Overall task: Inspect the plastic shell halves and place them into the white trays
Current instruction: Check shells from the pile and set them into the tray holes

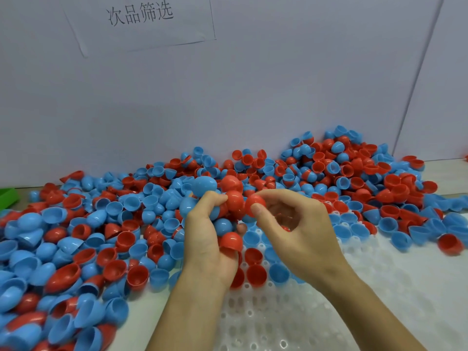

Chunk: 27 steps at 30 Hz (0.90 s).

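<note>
We note the left hand (206,239) clutching several red and blue shell halves (229,240) — the right hand (293,231) pinching one red half (254,202) above the white tray (316,312).

Glossy plastic shells on a moulded tray

The red and blue shell halves (126,239) are smooth, shiny plastic; the white tray (291,320) is translucent, dimpled plastic; the paper sign (141,24) on the wall is matt.

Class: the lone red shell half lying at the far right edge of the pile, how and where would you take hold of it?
Probably pinch the red half at its rim, coming from above and the near side. It lies tilted, hollow facing the camera, so a thumb can go inside and a finger on the smooth dome.
</note>
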Tool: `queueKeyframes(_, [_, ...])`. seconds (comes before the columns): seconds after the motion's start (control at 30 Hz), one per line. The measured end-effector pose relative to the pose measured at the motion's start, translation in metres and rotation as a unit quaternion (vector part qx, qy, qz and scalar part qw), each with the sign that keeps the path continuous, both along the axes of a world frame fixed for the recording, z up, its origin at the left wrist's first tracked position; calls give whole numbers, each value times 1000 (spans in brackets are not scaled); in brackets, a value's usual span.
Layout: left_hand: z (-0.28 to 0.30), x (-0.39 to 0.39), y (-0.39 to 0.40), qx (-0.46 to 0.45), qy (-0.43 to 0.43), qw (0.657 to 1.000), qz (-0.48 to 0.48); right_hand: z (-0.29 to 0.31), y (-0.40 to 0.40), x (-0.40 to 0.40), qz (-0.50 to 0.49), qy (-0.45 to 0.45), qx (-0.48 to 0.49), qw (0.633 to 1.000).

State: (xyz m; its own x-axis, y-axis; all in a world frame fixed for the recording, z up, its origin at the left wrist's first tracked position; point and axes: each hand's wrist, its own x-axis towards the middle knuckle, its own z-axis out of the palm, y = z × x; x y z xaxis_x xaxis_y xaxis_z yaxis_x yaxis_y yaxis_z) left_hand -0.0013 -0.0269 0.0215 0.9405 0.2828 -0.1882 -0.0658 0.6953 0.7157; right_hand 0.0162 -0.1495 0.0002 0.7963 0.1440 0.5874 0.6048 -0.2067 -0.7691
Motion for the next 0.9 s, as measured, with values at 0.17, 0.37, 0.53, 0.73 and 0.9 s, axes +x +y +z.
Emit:
queueKeyframes(0.17, [0, 0, 1, -8, 20, 1000, 2, 2, 1, 0, 30, 96, 117, 988])
queueKeyframes(0.37, [1, 1, 3, 10, 23, 999, 22, 3, -7, 6, 30, 141, 193, 971])
queueKeyframes(0.53, [-1, 3, 1, 27, 16, 999, 26, 0, -6, 6, -24, 23, 19, 999])
queueKeyframes(0.73, [-3, 3, 1, 10, 28, 1000, 9, -6, 4, -2, 9, -62, -74, 995])
queueKeyframes(0.9, [-1, 1, 0, -2, 24, 1000, -14, -5, 11, -2, -1, 8, 42, 999])
